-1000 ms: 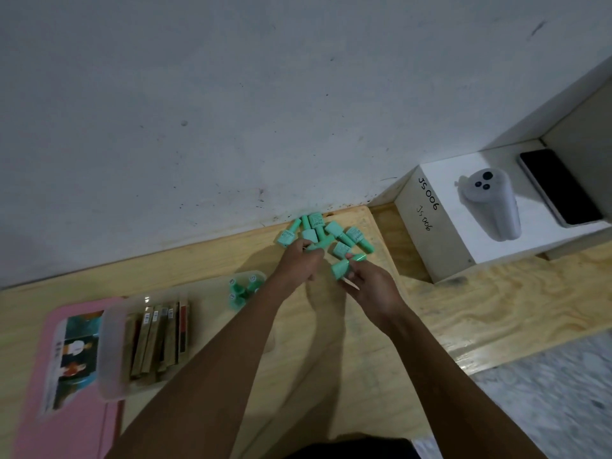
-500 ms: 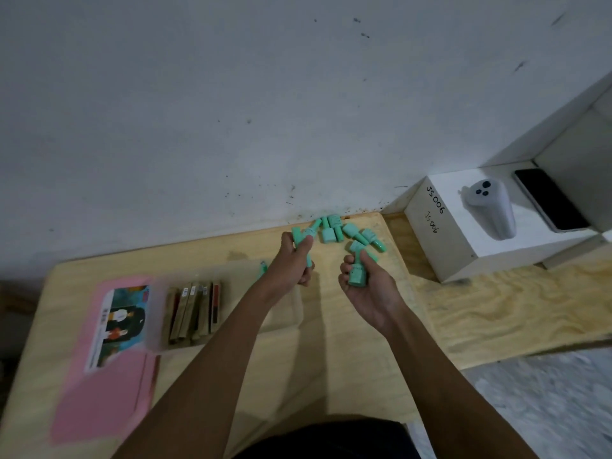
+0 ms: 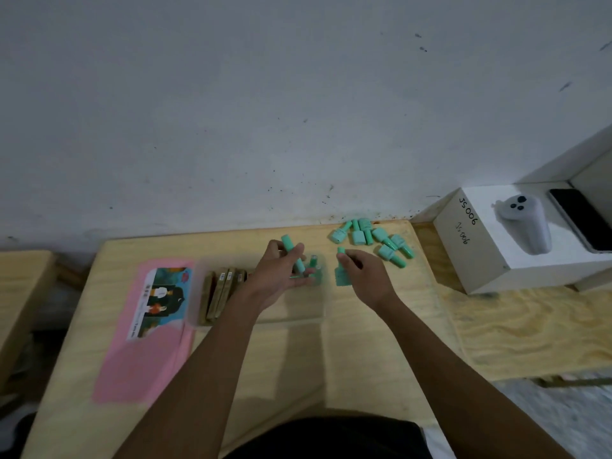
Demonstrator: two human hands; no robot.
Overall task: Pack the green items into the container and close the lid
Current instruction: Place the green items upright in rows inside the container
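Several small green bottles [image 3: 372,238] lie in a loose heap at the table's far right corner, by the wall. A clear plastic container [image 3: 291,316] stands at mid-table, with brown sticks [image 3: 220,293] at its left end and a few green bottles [image 3: 314,265] at its right end. My left hand [image 3: 278,273] hovers over the container's right end, fingers closed on a green bottle [image 3: 291,251]. My right hand [image 3: 362,276] is just right of the container and grips another green bottle [image 3: 341,273].
A pink lid [image 3: 142,342] with a picture label lies flat left of the container. On the right stands a white box [image 3: 490,260] with a grey controller [image 3: 526,226] and a dark phone [image 3: 579,217] on top. The wall runs along the table's far edge.
Both hands have come from the heap at the far corner toward the container, each carrying a green bottle. The camera view has tilted up and widened.
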